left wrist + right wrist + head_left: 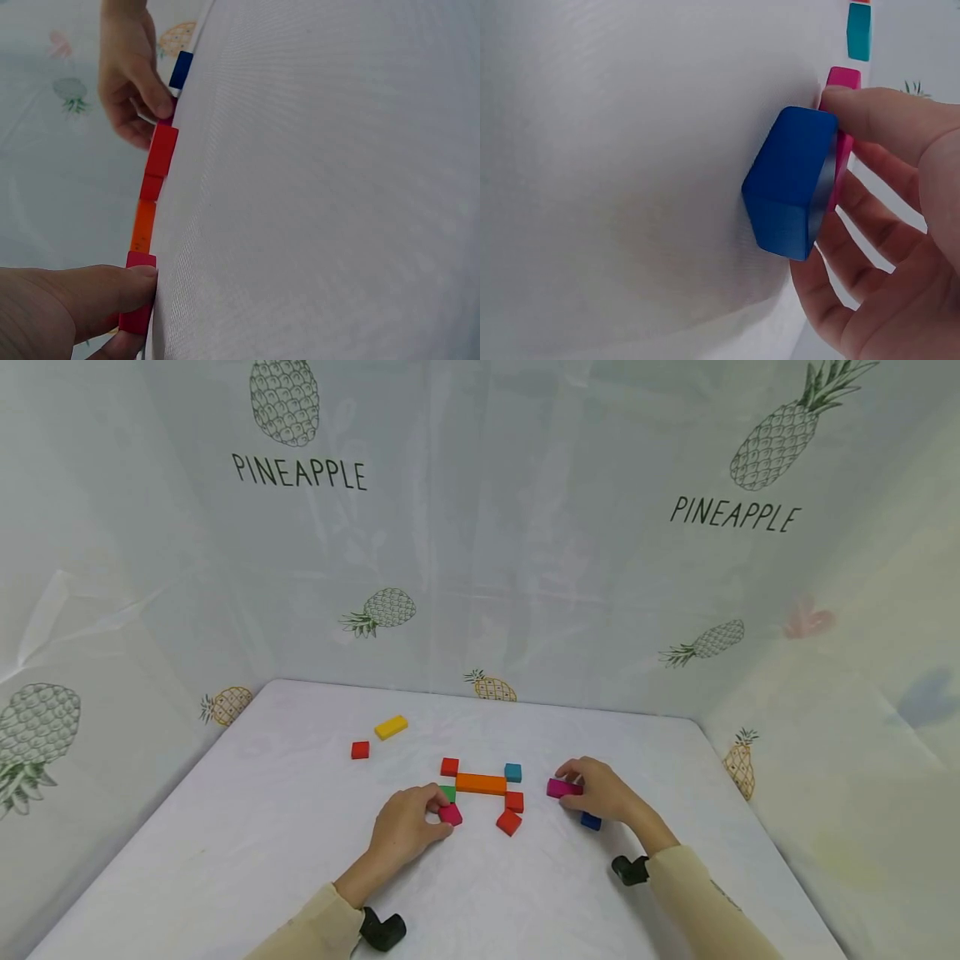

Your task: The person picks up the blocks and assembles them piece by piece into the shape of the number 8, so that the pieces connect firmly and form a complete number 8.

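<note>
My left hand [406, 823] pinches a pinkish-red block [450, 814] between thumb and fingers, just below a green block [447, 793] that it partly covers. An orange bar [481, 784] lies to the right of these. At its corners sit a red block [450, 767], a teal block [513, 772] and another red block [514, 802], with a turned red block [508, 822] below that. Farther right, my right hand [602, 788] grips a magenta bar [564, 788] by its sides. A dark blue block [791, 176] rests on the table beside the thumb, partly under the hand in the head view.
A yellow bar [392, 727] and a red block [360, 750] lie apart at the back left of the white table [247, 827]. Pineapple-printed sheets [525, 527] hang behind and along the sides. A black wrist device [383, 931] shows at the left sleeve.
</note>
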Demonstrator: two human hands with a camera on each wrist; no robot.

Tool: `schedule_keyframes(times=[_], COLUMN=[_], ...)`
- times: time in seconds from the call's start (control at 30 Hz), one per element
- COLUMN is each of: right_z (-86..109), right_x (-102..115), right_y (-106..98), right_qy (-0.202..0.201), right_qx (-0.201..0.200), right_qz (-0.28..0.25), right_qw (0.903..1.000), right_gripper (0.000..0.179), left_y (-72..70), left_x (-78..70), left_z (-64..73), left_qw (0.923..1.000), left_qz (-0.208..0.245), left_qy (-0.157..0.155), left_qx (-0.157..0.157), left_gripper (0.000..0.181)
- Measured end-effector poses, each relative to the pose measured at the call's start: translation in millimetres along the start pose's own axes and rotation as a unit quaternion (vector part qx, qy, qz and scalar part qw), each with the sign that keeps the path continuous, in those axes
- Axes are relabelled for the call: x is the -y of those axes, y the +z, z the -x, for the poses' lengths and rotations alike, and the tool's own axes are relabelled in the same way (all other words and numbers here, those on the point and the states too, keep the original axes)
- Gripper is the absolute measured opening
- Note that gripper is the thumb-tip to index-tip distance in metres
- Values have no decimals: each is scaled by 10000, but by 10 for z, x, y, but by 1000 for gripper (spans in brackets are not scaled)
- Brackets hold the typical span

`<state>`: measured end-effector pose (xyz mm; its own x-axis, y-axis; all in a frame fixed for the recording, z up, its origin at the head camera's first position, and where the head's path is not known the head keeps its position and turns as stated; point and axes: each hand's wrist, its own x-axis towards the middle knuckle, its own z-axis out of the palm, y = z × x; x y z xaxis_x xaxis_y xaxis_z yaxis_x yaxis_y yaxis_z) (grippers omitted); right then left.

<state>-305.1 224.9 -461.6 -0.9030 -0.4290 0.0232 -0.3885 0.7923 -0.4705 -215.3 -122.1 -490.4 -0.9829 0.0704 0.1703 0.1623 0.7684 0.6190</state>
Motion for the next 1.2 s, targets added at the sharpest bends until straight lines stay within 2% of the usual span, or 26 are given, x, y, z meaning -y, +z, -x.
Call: schedule_keyframes(times=[0.23, 0.57, 1.2], right_z=[-28, -14, 2], right_x=[-35, -2, 442], right_y=[28, 37, -61], right_qy=[67, 61, -326], right_qx=[-95, -174, -247], right_qz=[3, 55, 176], right_qw=[9999, 9998, 9990], right_gripper=[31, 31, 28], left_y=[-9, 0, -4], left_x=[-25, -13, 5], left_z=[10, 5, 17], left_qw=[10000, 10000, 10000], left_qz=[-3, -23, -20], left_qy=[11, -53, 38], left_qx=[51, 57, 25], left_gripper=[28, 27, 28])
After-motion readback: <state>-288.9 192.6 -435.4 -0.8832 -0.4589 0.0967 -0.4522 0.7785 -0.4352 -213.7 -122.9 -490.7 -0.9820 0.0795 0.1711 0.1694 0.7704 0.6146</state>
